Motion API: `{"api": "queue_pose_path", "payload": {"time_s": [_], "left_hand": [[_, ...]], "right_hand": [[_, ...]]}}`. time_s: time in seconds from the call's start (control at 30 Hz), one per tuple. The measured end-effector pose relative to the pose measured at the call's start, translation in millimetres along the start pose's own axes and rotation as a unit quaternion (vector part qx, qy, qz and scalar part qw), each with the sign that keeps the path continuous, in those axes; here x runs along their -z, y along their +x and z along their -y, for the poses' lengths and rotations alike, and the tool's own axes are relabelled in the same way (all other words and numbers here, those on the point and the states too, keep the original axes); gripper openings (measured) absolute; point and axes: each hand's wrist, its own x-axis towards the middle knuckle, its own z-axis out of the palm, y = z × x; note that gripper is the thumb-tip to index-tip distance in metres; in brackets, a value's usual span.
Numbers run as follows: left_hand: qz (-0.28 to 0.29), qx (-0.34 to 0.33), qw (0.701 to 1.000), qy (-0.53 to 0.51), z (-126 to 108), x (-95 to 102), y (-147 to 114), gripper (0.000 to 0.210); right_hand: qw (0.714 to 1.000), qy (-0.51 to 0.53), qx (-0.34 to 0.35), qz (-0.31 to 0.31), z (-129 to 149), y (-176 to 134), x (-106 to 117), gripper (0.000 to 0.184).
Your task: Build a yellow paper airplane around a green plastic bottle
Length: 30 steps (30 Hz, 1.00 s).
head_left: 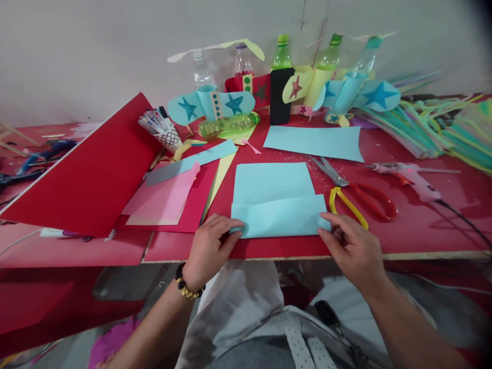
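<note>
A sheet of light blue paper [273, 183] lies on the red table near its front edge, its near part folded over toward the far side. My left hand [215, 238] pinches the left end of the folded part between thumb and fingers. At the right end, my right hand [348, 246] grips the same sheet in the same way. Just beyond my right hand lie scissors [340, 185] with one yellow and one red handle, their blades pointing away. A longer blue paper strip [313, 142] rests behind the sheet.
Pink and red papers [157, 202] are stacked at left beside a leaning red board [96, 174] and a pen cup [169, 137]. A pink glue gun [413, 177] with a cord lies right. Behind stand several decorated bottles [282, 54] and a black phone [281, 97].
</note>
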Motion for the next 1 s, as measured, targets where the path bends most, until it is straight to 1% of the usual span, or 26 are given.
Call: {"api": "queue_pose_path", "payload": {"time_s": [0.1, 0.17, 0.23, 0.33, 0.4, 0.47, 0.57, 0.63, 0.7, 0.8, 0.83, 0.93, 1.0], "left_hand": [[-0.003, -0.002, 1.000, 0.005, -0.7, -0.2, 0.9, 0.015], [-0.001, -0.004, 1.000, 0.003, -1.4, 0.1, 1.0, 0.015], [0.002, -0.008, 1.000, 0.002, -1.9, 0.6, 0.7, 0.016], [0.004, -0.013, 1.000, 0.007, -2.0, 0.8, 0.2, 0.016], [0.004, -0.015, 1.000, 0.008, -1.9, 0.5, -0.1, 0.016], [0.002, -0.015, 1.000, 0.007, -1.8, -0.1, -0.3, 0.015], [-0.005, -0.015, 1.000, 0.007, -1.3, -0.9, -0.6, 0.015], [-0.009, -0.013, 1.000, 0.010, -1.0, -1.1, -0.6, 0.015], [-0.012, -0.012, 1.000, 0.011, -1.0, -0.9, -0.3, 0.015], [-0.013, -0.011, 1.000, 0.012, -1.3, -0.7, 0.4, 0.015], [-0.013, -0.012, 1.000, 0.013, -1.3, -0.7, 0.7, 0.015], [-0.014, -0.010, 1.000, 0.017, -1.5, -1.2, 0.9, 0.015], [-0.013, -0.006, 1.000, 0.020, -1.8, -1.7, 0.8, 0.015]], "right_hand": [[0.998, 0.039, -0.054, -0.011, -1.1, -2.4, 1.8, 0.042], [0.995, 0.056, -0.082, -0.014, -2.4, -3.9, 2.9, 0.050], [0.993, 0.070, -0.095, -0.017, -4.1, -5.2, 3.4, 0.052], [0.991, 0.085, -0.098, -0.018, -7.0, -6.2, 2.6, 0.047], [0.993, 0.073, -0.090, -0.021, -7.9, -6.0, 1.2, 0.043], [0.996, 0.045, -0.077, -0.027, -7.0, -5.1, 0.0, 0.042], [0.998, 0.005, -0.060, -0.026, -2.3, -3.4, -0.4, 0.051], [0.998, -0.004, -0.047, -0.028, 0.8, -2.7, -0.1, 0.056], [0.999, -0.007, -0.030, -0.028, 1.9, -2.5, 0.0, 0.050], [1.000, -0.022, 0.008, -0.020, 0.3, -2.6, -0.2, 0.032], [0.999, -0.026, 0.025, -0.015, -0.3, -2.4, -0.4, 0.029], [0.997, -0.019, 0.071, -0.003, -0.9, -1.1, -0.8, 0.026], [0.996, -0.014, 0.087, -0.001, -0.6, -0.3, -1.3, 0.026]]}}
